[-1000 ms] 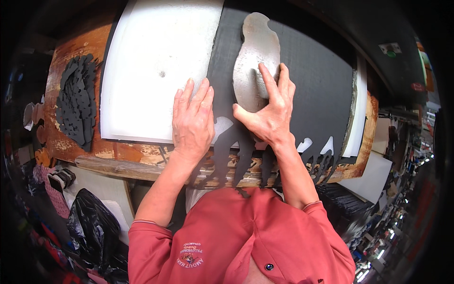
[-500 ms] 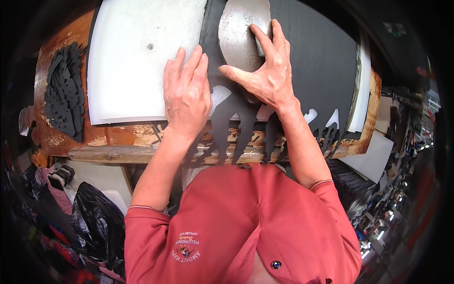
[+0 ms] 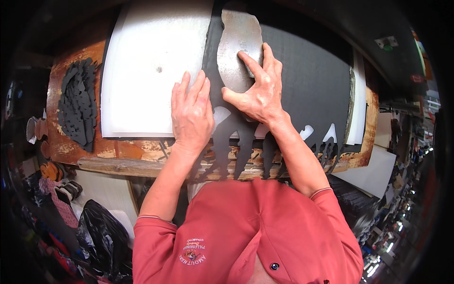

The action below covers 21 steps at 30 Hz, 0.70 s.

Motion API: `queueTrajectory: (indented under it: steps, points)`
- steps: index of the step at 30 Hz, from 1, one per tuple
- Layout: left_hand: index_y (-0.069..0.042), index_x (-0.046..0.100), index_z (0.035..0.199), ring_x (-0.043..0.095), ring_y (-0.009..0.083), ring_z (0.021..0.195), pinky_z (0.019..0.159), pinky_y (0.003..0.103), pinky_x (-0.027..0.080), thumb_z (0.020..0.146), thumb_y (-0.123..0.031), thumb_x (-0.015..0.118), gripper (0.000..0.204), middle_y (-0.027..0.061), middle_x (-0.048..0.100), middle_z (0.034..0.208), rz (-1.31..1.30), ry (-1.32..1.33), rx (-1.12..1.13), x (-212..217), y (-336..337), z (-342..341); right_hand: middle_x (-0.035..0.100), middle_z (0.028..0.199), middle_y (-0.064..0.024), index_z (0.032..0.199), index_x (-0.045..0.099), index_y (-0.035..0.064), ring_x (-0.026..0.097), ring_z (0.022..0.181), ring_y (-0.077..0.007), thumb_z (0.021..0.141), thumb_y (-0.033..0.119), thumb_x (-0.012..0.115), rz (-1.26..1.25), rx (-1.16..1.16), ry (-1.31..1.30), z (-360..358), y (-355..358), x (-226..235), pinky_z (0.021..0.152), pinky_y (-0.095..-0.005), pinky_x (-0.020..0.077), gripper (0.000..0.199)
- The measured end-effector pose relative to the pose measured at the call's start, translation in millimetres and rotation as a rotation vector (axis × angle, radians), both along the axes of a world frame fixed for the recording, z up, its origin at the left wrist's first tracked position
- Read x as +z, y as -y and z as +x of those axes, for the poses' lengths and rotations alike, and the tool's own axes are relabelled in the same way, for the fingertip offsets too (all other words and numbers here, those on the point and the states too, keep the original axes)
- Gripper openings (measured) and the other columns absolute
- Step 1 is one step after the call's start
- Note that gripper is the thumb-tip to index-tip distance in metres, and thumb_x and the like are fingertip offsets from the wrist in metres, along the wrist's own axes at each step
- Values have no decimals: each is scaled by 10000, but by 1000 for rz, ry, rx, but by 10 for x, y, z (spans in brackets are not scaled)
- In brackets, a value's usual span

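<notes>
A grey metal sole-shaped template [image 3: 239,45] lies on a large black sheet [image 3: 307,85] spread over the workbench. My right hand [image 3: 257,90] presses on the template's lower part, index finger stretched along it and thumb at its left edge. My left hand [image 3: 191,113] lies flat, fingers together, across the black sheet's left edge and the white board [image 3: 151,61] beside it. The sheet's near edge is cut into ragged strips [image 3: 246,151] with sole-shaped gaps, hanging over the bench front.
A stack of black cut sole pieces [image 3: 78,104] lies at the bench's left end on its worn orange surface [image 3: 137,149]. White boards [image 3: 366,170] lean at the right. A black plastic bag [image 3: 97,236] and shoes [image 3: 66,189] sit below on the left.
My right hand and the template have slid up the black sheet, away from me. My left hand stays flat in nearly the same place.
</notes>
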State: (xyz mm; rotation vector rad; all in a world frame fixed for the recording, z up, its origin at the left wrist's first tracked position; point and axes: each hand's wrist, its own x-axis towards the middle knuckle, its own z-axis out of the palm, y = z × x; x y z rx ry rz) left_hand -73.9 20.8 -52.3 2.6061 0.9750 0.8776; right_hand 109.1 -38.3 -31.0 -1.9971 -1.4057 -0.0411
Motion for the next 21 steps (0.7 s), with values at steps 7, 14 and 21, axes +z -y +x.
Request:
queueTrajectory:
  steps: [7, 14, 21]
  points:
    - [3, 693, 1335, 535, 443, 1424, 1206, 590, 394, 961, 1, 659, 376, 156, 658, 1462, 16, 15, -1, -56, -39, -13, 365, 1589, -429, 1351, 727, 54, 469, 1352, -532, 605, 377, 873, 44, -19, 38, -69, -49, -40, 1143, -583, 451, 826]
    - [24, 721, 1174, 699, 403, 1077, 938, 482, 560, 933, 66, 719, 245, 190, 745, 1163, -246, 329, -165, 192, 551, -329, 411, 1646, -302, 1487, 609, 54, 427, 1512, -445, 783, 378, 910, 40, 147, -257, 339, 498, 124, 1226, -508, 401, 831]
    - [-36, 635, 941, 649, 322, 806, 705, 434, 494, 876, 18, 788, 175, 119, 685, 920, -82, 134, -324, -115, 1275, -327, 711, 928, -14, 1032, 730, 9, 654, 875, -88, 1034, 131, 714, 476, -421, -508, 1169, 1589, 209, 824, -261, 543, 124]
